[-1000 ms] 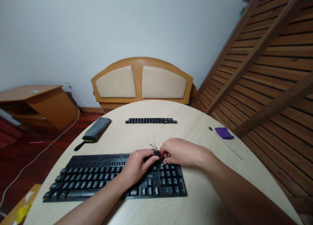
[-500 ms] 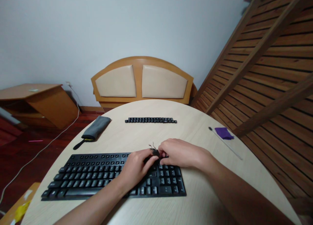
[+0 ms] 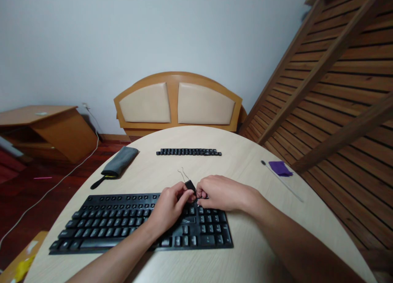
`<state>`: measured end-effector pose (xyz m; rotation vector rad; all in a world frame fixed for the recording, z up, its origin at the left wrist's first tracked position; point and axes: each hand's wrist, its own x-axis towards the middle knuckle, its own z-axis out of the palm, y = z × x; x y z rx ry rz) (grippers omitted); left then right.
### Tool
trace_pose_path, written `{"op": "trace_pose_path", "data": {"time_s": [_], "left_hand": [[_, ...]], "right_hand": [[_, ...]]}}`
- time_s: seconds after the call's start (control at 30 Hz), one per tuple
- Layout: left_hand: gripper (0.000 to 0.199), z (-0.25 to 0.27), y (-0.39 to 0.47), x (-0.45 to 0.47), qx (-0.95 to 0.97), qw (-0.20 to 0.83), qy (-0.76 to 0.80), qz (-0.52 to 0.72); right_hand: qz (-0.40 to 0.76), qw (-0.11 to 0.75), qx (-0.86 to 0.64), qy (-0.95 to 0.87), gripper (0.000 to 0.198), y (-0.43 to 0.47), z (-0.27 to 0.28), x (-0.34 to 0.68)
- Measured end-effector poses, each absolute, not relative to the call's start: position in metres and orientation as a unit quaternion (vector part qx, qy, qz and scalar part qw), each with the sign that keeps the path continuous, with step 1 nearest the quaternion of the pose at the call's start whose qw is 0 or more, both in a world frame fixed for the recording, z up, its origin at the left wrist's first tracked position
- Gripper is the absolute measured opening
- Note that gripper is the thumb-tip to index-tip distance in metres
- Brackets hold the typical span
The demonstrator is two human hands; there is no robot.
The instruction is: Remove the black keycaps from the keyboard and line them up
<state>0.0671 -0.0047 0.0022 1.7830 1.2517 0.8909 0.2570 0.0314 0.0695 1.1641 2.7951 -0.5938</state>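
Note:
A black keyboard (image 3: pixel 107 221) lies on the table, its upper rows showing bare switches where caps are off. Over its upper right part, my left hand (image 3: pixel 172 203) pinches a wire keycap puller (image 3: pixel 190 185) by its black handle; the two thin wire prongs point up and away from me. Close beside it, touching or nearly so, my right hand (image 3: pixel 222 193) has its fingers curled together just above the number pad. Whatever those fingertips hold is hidden. Farther back, a row of removed black keycaps (image 3: pixel 187 152) is lined up on the table.
At the left lies a grey cloth pouch (image 3: pixel 121 162) with a black strap. A thin brush (image 3: pixel 282 180) and a folded purple cloth (image 3: pixel 280 168) lie at the right of the round table (image 3: pixel 245 160). A headboard (image 3: pixel 178 98) stands behind it, a slatted wooden panel (image 3: pixel 337 90) to the right.
The keycap puller has tilted left in my left hand, so its handle and prongs show more plainly. My right hand stays close by, its fingers slightly shifted left.

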Motion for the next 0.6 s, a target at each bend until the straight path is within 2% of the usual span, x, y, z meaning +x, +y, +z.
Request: {"op": "trace_pose_path", "data": {"time_s": [0.17, 0.43, 0.6], "left_hand": [[0.028, 0.001, -0.002, 0.067, 0.679, 0.401, 0.485, 0.379], [0.026, 0.007, -0.005, 0.066, 0.688, 0.324, 0.513, 0.398], [0.025, 0.004, -0.003, 0.065, 0.645, 0.360, 0.522, 0.427]], "right_hand": [[-0.199, 0.015, 0.386, 0.901, 0.014, 0.032, 0.070, 0.255], [-0.247, -0.047, 0.365, 0.896, 0.016, 0.037, 0.070, 0.257], [-0.296, -0.101, 0.358, 0.880, 0.019, 0.042, 0.067, 0.257]]}}
